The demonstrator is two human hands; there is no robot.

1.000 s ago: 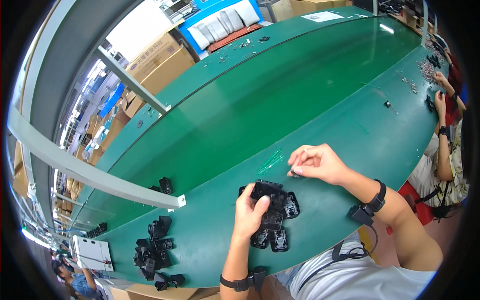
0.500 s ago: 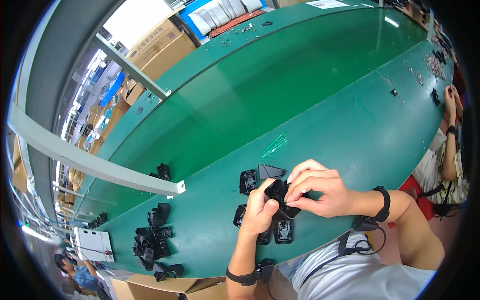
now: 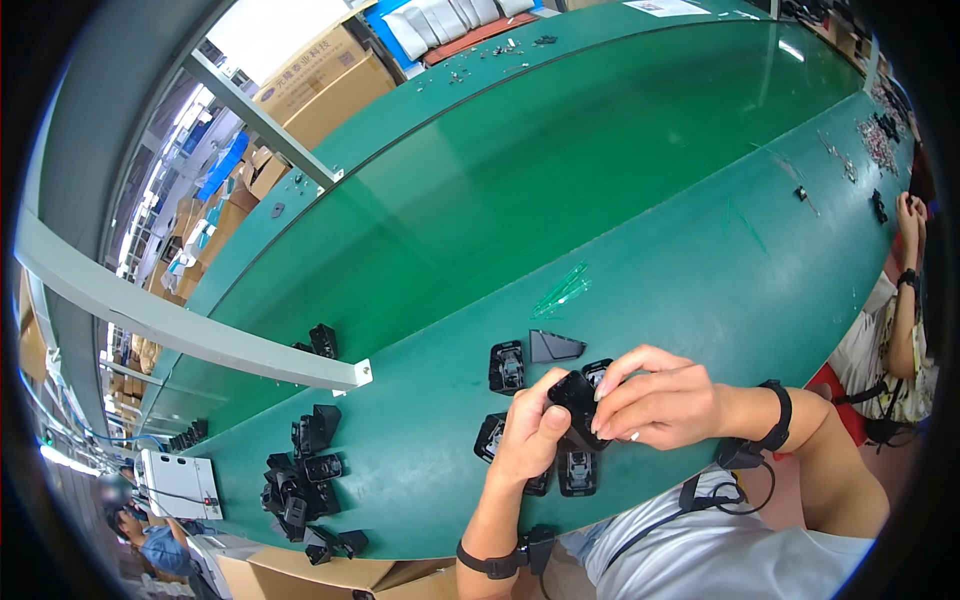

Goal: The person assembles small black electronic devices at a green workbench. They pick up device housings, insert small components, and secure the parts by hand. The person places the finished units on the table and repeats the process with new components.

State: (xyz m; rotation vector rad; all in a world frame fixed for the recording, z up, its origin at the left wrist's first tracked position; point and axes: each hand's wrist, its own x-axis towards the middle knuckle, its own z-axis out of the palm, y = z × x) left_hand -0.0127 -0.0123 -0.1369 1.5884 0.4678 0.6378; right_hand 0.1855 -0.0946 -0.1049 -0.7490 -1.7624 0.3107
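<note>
Between my two hands, just above the green table, is a black plastic housing. My left hand wraps round its left side, the thumb lying along the near edge. The fingers of my right hand are bent and pressed together on the housing's right side; whether they also pinch a small part is hidden. Under and around my hands lie several similar black housings, one at the far left and one nearest me. A wedge-shaped black cover rests just beyond my hands.
Thin clear green strips lie farther out on the table. A heap of black housings sits at the left, near a metal post foot. Along the right edge a co-worker's hands are beside small loose parts.
My right hand has shifted slightly right, its fingers moving from inside the housing's opening to its right side. The housing has turned in my left hand. The view has moved slightly.
</note>
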